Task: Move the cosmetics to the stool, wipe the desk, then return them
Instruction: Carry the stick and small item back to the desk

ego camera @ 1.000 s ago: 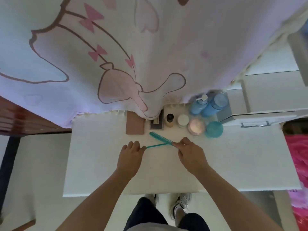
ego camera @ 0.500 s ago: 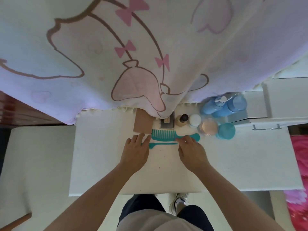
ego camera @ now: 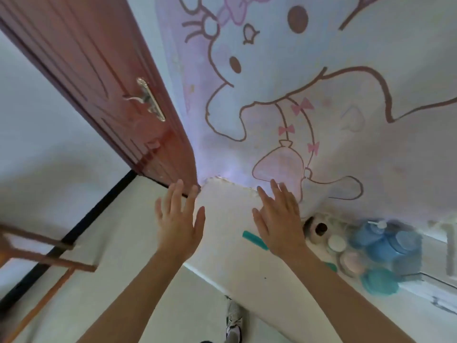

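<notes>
comb [ego camera: 254, 240]: teal | bottles [ego camera: 378, 246]: blue | curtain [ego camera: 371, 58]: pale, pink-bow cartoon print | door [ego camera: 99, 70]: red-brown

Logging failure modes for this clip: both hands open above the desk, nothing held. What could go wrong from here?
1. The blue bottles and small jars stand packed together at the desk's back right; lifting one could topple its neighbours.
2. The printed cloth hangs down onto the desk's back edge; it may snag or hide items.
3. The teal comb lies partly hidden by the right hand; a careless sweep could push it off.
</notes>
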{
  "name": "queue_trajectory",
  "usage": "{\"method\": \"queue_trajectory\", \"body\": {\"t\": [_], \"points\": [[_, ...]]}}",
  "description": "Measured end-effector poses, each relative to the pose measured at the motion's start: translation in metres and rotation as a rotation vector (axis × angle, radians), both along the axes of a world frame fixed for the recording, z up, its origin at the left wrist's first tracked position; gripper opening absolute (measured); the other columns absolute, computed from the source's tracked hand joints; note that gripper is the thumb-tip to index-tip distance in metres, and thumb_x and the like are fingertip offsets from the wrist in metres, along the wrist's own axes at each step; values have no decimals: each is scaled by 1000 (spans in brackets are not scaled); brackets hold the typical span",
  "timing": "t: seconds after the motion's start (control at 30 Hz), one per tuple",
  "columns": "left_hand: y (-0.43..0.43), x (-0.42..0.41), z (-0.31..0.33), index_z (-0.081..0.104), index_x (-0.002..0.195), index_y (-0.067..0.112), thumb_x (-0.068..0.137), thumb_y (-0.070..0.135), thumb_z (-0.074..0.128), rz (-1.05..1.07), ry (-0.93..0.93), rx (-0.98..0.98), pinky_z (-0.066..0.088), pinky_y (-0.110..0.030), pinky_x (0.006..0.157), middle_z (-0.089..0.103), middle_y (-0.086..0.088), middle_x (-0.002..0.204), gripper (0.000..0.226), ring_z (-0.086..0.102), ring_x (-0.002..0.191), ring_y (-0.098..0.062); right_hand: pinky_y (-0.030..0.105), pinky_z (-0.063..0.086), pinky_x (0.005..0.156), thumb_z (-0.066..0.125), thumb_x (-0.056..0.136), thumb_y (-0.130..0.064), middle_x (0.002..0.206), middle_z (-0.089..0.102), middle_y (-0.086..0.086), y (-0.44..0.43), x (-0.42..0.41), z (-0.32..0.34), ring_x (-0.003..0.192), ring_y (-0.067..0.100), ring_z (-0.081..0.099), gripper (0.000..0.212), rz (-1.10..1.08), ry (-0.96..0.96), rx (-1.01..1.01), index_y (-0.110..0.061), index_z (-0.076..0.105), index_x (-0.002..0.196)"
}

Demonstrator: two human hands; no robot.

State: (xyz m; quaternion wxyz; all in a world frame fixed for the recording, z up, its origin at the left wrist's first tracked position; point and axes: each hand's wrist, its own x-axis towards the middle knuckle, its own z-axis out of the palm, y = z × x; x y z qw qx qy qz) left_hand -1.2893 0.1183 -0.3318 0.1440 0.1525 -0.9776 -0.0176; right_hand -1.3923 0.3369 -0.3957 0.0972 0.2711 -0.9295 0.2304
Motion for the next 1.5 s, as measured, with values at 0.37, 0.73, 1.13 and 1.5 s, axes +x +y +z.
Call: {"method": "queue_trajectory", "body": {"t": [0.37, 0.73, 1.13, 1.5], "points": [[-115, 246, 123, 40, 145, 17, 98, 45, 36, 623, 233, -130, 22, -58, 114, 27, -17, 156, 55, 21, 145, -35, 50, 25, 118, 47, 98, -28, 158, 31, 15, -227, 130, 111, 147, 34, 25, 53, 592, 89, -202, -16, 41, 149], [-275, 487, 120, 39, 146, 22, 98, 47, 35, 946, 386, -148, 21, -57, 114, 25, -12, 157, 54, 18, 147, -32, 47, 21, 121, 38, 104, -38, 161, 22, 13, -471, 351, 145, 150, 29, 16, 51, 1000, 191, -141, -19, 34, 151], [-460, 584, 129, 35, 148, 22, 98, 46, 35, 959, 324, -34, 20, -57, 115, 21, -10, 160, 56, 15, 148, -30, 45, 30, 117, 49, 100, -35, 161, 22, 13, -658, 449, 169, 147, 29, 25, 56, 1026, 172, -119, -18, 34, 151], [-652, 597, 95, 36, 148, 22, 98, 49, 35, 964, 233, -21, 21, -56, 115, 24, -11, 159, 57, 17, 147, -30, 41, 31, 116, 48, 98, -36, 162, 22, 10, -867, 481, 112, 147, 27, 27, 54, 1090, 73, -143, -22, 36, 149]]}}
